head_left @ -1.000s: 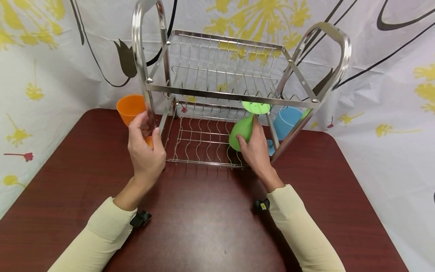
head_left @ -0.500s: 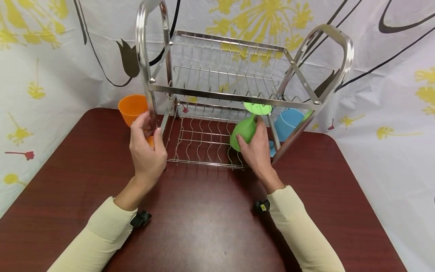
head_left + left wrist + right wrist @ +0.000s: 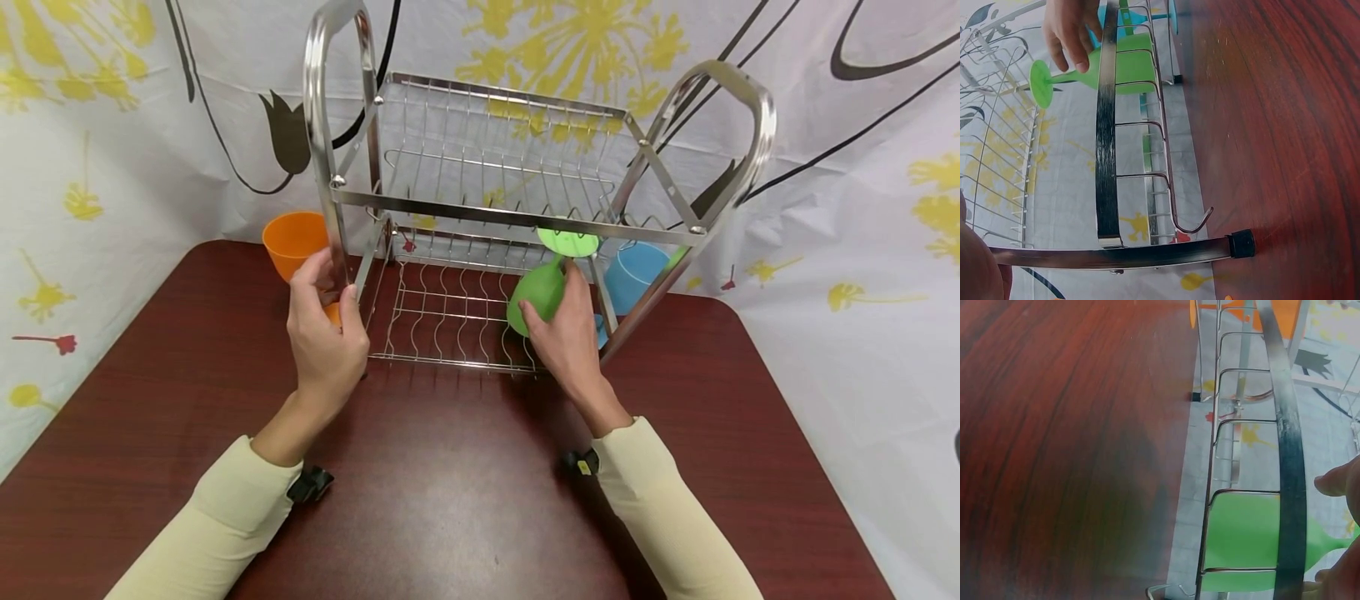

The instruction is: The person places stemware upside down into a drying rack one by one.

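Observation:
A green plastic wine glass (image 3: 534,298) stands upside down on the lower shelf of a two-tier metal dish rack (image 3: 517,215), its round foot up beneath the top tier. My right hand (image 3: 572,337) holds this glass near where bowl meets stem, thumb on the near side. In the right wrist view, the green bowl (image 3: 1241,531) lies behind the rack's front rail, partly covered by wires. My left hand (image 3: 327,342) grips the rack's left front post, thumb in front and fingers around the far side. In the left wrist view, part of that hand shows at the lower left edge.
An orange goblet (image 3: 288,242) stands upright outside the rack's left end, partly behind my left hand. Beyond the right end is a blue goblet (image 3: 636,273), partly hidden by the frame. The rack rests near the back of a dark red wooden table (image 3: 450,467), before a patterned cloth (image 3: 847,192).
The head view has shifted slightly. Both hands keep the same hold, and the green wine glass stays in its place on the lower shelf.

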`<state>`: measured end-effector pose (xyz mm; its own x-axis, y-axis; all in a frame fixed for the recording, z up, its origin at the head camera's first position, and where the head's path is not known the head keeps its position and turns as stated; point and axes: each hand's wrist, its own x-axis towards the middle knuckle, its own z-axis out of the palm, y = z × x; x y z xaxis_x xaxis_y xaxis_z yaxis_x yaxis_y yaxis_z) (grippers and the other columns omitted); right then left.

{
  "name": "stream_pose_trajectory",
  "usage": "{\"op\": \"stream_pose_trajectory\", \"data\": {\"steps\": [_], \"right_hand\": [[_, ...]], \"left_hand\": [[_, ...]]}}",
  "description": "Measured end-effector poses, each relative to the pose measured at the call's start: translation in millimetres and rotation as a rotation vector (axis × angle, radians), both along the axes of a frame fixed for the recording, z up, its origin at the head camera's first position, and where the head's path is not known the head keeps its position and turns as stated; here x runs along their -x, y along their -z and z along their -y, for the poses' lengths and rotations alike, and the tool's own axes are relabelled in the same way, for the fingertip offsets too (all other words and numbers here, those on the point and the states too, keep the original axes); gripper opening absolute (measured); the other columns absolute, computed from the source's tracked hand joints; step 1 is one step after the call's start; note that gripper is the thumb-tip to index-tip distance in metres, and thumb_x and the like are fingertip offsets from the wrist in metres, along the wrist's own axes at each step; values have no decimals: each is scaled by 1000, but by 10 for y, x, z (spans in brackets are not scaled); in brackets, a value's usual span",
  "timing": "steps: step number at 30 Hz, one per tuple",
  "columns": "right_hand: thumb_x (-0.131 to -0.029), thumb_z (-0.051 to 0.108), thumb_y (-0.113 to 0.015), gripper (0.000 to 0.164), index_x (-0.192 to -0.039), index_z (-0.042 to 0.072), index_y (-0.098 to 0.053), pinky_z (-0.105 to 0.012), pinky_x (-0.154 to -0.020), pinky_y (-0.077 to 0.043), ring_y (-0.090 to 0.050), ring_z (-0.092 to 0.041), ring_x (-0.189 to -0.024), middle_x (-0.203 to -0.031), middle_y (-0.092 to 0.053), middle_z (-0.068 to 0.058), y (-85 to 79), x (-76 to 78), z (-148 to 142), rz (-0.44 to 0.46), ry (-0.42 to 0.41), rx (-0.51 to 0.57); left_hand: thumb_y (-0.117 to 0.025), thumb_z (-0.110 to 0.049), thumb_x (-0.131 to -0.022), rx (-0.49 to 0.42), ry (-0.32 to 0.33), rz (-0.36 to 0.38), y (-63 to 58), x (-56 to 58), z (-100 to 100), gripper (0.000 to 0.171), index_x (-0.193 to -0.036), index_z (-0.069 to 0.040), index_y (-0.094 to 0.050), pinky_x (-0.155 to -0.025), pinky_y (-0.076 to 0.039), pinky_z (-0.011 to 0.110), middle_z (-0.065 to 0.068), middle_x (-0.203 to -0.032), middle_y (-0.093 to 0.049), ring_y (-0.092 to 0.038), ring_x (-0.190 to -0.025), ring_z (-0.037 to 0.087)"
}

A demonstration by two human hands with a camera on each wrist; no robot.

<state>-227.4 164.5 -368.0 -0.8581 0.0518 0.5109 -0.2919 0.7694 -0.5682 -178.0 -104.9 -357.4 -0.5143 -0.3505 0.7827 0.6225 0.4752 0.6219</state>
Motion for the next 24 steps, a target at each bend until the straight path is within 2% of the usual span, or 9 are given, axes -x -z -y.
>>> {"op": "stream_pose_trajectory", "data": {"steps": [8,16,24], "right_hand": [[-85,24,-73,74,-144,-1,-36,-49,-101,-42,-47,-31,-125,-140,-45,-19,-62,-111,7,-32,-30,-21],[-87,27,-72,76,-147,-1,-34,-51,-105,-39,-43,-33,-132,-146,-41,-20,-113,-218,1,25,-37,-38],[-87,28,-72,74,-146,1,-36,-50,-106,-38,-42,-32,-133,-145,-43,-20,-146,-314,-32,27,-71,-38]], "left_hand": [[-57,9,-90,8,-6,-1,8,4,11,39,-128,8,-47,-85,-46,24,26,-114,-56,-57,-98,29],[-57,8,-91,13,-8,-3,15,1,9,40,-129,7,-47,-84,-45,24,25,-114,-56,-57,-97,30],[-57,10,-89,22,-15,1,12,0,3,42,-130,5,-47,-85,-45,25,25,-115,-57,-57,-97,30]]}}
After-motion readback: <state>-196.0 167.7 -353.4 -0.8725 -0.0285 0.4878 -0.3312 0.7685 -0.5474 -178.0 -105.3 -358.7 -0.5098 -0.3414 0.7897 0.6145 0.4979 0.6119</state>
